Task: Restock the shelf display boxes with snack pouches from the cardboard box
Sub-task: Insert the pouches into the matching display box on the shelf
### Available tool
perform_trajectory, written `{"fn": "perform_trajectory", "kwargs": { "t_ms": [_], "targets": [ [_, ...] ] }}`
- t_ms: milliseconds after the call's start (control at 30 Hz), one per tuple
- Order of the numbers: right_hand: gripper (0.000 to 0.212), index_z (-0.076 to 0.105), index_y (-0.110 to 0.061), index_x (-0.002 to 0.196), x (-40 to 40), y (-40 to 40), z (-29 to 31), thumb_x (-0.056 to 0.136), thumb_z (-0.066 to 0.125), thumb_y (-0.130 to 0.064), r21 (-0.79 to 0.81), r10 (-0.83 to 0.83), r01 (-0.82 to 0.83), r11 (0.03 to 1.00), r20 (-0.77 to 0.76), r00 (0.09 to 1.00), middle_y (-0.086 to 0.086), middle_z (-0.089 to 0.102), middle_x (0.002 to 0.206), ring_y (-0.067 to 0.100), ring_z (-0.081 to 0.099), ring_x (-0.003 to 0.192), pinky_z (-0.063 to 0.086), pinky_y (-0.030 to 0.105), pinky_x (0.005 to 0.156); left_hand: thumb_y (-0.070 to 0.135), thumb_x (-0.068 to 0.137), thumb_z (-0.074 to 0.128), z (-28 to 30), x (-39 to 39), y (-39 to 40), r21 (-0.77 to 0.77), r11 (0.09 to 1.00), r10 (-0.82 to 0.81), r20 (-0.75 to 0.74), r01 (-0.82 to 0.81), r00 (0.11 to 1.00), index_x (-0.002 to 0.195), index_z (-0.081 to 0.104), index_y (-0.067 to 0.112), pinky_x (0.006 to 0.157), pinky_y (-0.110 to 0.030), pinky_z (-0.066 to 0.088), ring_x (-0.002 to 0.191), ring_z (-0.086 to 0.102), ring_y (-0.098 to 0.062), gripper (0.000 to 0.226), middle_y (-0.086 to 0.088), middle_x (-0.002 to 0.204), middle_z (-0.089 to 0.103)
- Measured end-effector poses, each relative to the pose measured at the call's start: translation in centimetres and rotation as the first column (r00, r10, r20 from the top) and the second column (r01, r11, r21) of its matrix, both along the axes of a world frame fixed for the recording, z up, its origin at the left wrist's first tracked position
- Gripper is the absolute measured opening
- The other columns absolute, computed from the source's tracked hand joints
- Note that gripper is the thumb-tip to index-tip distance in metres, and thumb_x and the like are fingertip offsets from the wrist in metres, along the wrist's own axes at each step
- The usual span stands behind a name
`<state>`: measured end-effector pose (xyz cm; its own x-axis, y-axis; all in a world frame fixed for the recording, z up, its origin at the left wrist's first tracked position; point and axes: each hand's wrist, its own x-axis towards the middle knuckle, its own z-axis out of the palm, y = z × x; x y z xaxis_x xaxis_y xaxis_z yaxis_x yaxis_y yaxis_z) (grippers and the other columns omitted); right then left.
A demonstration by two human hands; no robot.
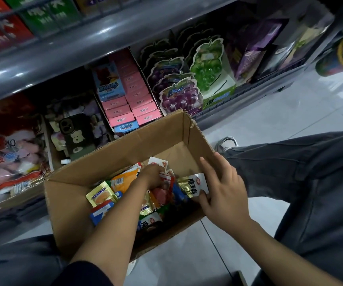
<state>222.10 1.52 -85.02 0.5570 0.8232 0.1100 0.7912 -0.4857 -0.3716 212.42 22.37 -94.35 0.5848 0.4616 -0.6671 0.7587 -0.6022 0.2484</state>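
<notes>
While hands (pixel 187 182) rummage, pouches (pixel 123 182) pile.

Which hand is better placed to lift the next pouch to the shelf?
Right. The right hand already pinches a gold-and-white pouch at the cardboard box edge; the left hand is buried in the pouch pile.

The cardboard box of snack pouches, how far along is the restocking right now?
Nothing plainly done. Both hands are in the cardboard box: left hand grips pouches, right hand holds a gold-and-white pouch. Many loose pouches remain to be moved to the shelf.
</notes>
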Motion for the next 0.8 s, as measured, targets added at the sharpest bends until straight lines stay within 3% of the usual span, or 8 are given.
{"fn": "perform_trajectory", "kwargs": {
  "t_ms": [133, 300, 367, 400, 500, 667, 733, 800],
  "targets": [
    [0.072, 0.052, -0.013, 0.133, 0.0, 0.1, 0.1, 0.065, 0.064, -0.035, 0.006, 0.004, -0.004, 1.000, 0.005, 1.000, 0.016, 0.046, 0.138, 0.033, 0.053, 0.112, 0.049, 0.040, 0.082, 0.024, 0.068, 0.083, 1.0, -0.1, 0.1, -0.114, 0.990, 0.078, -0.005, -0.078, 0.997, 0.077, 0.064, 0.023, 0.076, -0.030, 0.048, 0.097, 0.059, -0.025, 0.021, -0.004, 0.101, 0.067],
    [0.076, 0.048, -0.013, 0.135, 0.2, -0.1, -0.1, 0.065, 0.064, -0.036, 0.008, 0.017, -0.017, 1.000, -0.013, 1.000, 0.016, 0.045, 0.139, 0.033, 0.053, 0.112, 0.051, 0.042, 0.081, 0.016, 0.074, 0.078, 4.7, 0.4, 0.7, -0.109, 0.971, 0.229, 0.179, -0.212, 0.957, 0.103, 0.068, 0.014, 0.074, -0.023, 0.040, 0.104, 0.057, -0.023, 0.030, 0.000, 0.106, 0.061],
    [0.075, 0.047, -0.013, 0.136, 0.2, 0.0, -0.2, 0.067, 0.062, -0.038, 0.018, 0.016, -0.016, 1.000, -0.032, 0.999, 0.016, 0.046, 0.138, 0.033, 0.054, 0.112, 0.053, 0.042, 0.081, 0.014, 0.074, 0.078, 7.3, 0.4, 1.3, -0.109, 0.965, 0.259, 0.269, -0.238, 0.928, 0.081, 0.064, 0.018, 0.072, -0.027, 0.044, 0.097, 0.060, -0.024, 0.016, -0.002, 0.096, 0.065],
    [0.074, 0.046, -0.013, 0.136, 0.2, 0.0, -0.1, 0.068, 0.061, -0.039, 0.029, 0.012, -0.011, 1.000, -0.044, 0.999, 0.015, 0.046, 0.138, 0.033, 0.054, 0.112, 0.053, 0.043, 0.081, 0.014, 0.073, 0.078, 8.7, 0.4, 1.5, -0.112, 0.964, 0.263, 0.301, -0.240, 0.917, 0.073, 0.059, 0.020, 0.071, -0.030, 0.047, 0.093, 0.062, -0.024, 0.020, -0.003, 0.090, 0.065],
    [0.074, 0.039, -0.015, 0.139, 0.2, 0.1, 0.0, 0.073, 0.057, -0.043, 0.033, 0.013, -0.011, 0.999, -0.078, 0.997, 0.014, 0.045, 0.139, 0.033, 0.052, 0.117, 0.052, 0.046, 0.086, 0.013, 0.071, 0.080, 12.8, -0.1, 2.1, -0.132, 0.961, 0.274, 0.370, -0.242, 0.888, 0.068, 0.057, 0.020, 0.067, -0.027, 0.049, 0.081, 0.062, -0.019, 0.025, 0.002, 0.079, 0.064],
    [0.073, 0.037, -0.023, 0.143, 0.1, 0.7, 2.1, 0.084, 0.036, -0.064, 0.109, 0.035, -0.021, 0.994, -0.128, 0.991, 0.009, 0.042, 0.141, 0.028, 0.034, 0.130, 0.029, 0.050, 0.106, 0.012, 0.070, 0.082, 19.3, -1.8, 1.6, -0.144, 0.964, 0.264, 0.411, -0.223, 0.873, 0.072, 0.060, 0.018, 0.074, -0.035, 0.054, 0.082, 0.065, -0.019, 0.023, 0.002, 0.078, 0.066],
    [0.071, 0.039, -0.028, 0.142, 0.2, 1.6, 3.9, 0.084, 0.032, -0.069, 0.197, 0.151, -0.123, 0.973, -0.136, 0.979, -0.001, 0.036, 0.146, 0.020, 0.024, 0.136, 0.017, 0.045, 0.111, 0.009, 0.071, 0.081, 21.3, -2.7, 1.1, -0.195, 0.956, 0.286, 0.443, -0.220, 0.850, 0.074, 0.061, 0.017, 0.072, -0.035, 0.055, 0.081, 0.066, -0.018, 0.022, 0.002, 0.079, 0.067],
    [0.074, 0.039, -0.031, 0.141, 0.3, 2.9, 5.4, 0.079, 0.038, -0.072, 0.217, 0.319, -0.269, 0.938, -0.244, 0.916, -0.013, 0.031, 0.144, 0.010, 0.019, 0.137, 0.011, 0.033, 0.112, 0.007, 0.072, 0.079, 23.0, -3.7, 0.6, -0.256, 0.946, 0.302, 0.470, -0.199, 0.829, 0.077, 0.063, 0.017, 0.067, -0.032, 0.055, 0.076, 0.066, -0.013, 0.020, 0.004, 0.079, 0.068]
  ]
}}
